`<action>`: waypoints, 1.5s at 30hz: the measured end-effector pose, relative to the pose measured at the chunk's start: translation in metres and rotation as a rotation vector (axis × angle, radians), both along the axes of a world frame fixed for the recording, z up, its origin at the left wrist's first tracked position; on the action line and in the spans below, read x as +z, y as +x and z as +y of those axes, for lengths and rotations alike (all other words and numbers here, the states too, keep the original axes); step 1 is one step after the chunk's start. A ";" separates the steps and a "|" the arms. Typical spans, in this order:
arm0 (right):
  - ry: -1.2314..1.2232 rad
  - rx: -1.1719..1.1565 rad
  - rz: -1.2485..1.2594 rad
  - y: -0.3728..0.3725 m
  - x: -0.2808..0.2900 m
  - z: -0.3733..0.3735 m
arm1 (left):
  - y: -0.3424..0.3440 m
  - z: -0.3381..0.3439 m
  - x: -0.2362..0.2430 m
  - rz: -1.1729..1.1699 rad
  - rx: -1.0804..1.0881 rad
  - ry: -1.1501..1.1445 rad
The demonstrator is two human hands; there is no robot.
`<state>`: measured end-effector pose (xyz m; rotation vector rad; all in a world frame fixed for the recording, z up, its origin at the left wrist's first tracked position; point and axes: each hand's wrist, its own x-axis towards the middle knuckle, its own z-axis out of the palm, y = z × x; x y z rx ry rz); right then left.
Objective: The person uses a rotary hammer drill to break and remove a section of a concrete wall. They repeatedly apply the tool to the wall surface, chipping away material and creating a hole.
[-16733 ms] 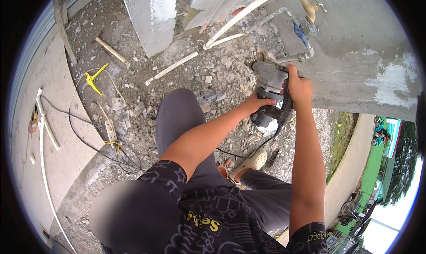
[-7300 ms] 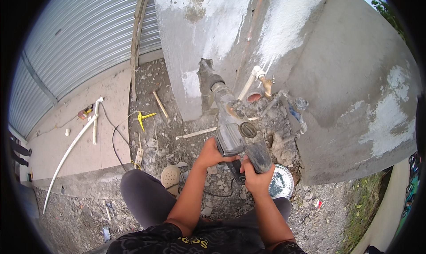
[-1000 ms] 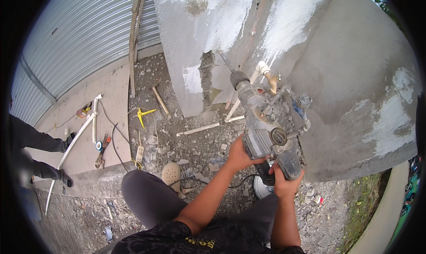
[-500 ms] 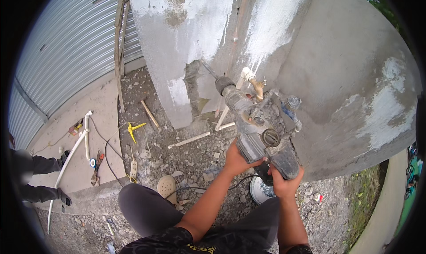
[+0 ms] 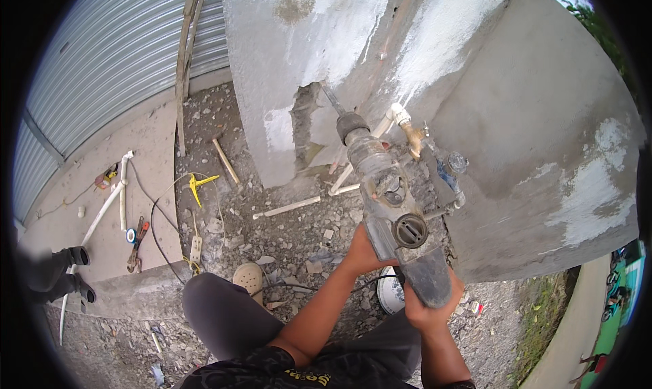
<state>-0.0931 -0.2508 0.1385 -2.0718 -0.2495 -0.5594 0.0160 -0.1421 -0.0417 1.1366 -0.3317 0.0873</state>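
A grey, dust-covered rotary hammer (image 5: 384, 168) is held up in front of me, angled toward the far left. My left hand (image 5: 365, 254) grips its left side near the rear, the fingers partly hidden beneath the body. Around the rear handle my right hand (image 5: 435, 306) is closed, also partly covered by the housing. The long steel bit (image 5: 332, 99) meets the top edge of a rough chipped opening (image 5: 303, 117) in the plastered wall (image 5: 267, 83). Just right of the tool, a brass tap (image 5: 411, 139) sits on white pipework (image 5: 396, 114) near a water meter (image 5: 456, 162).
Rubble covers the ground, with a hammer (image 5: 225, 161), a yellow tool (image 5: 197, 187) and a loose pipe (image 5: 288, 208). A white bucket (image 5: 390, 294) stands below the rotary hammer. On the left slab (image 5: 102, 233), a person's feet (image 5: 80, 256) are near wrenches (image 5: 138, 245) and long piping (image 5: 103, 216). A cable (image 5: 292, 288) crosses by my foot.
The view has shifted slightly, and the rotary hammer's body has turned so its rear points more directly toward me. The bit stays at the opening's upper edge; both hands keep their grip.
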 end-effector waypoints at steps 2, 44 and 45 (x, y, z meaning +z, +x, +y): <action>-0.007 -0.003 -0.020 0.001 0.001 -0.001 | 0.000 -0.001 0.003 -0.004 -0.012 -0.018; -0.167 0.026 0.027 -0.010 0.042 0.049 | -0.011 0.009 -0.005 0.327 -0.255 -0.386; -0.183 0.031 0.033 -0.010 0.043 0.049 | -0.011 0.010 -0.002 0.348 -0.272 -0.326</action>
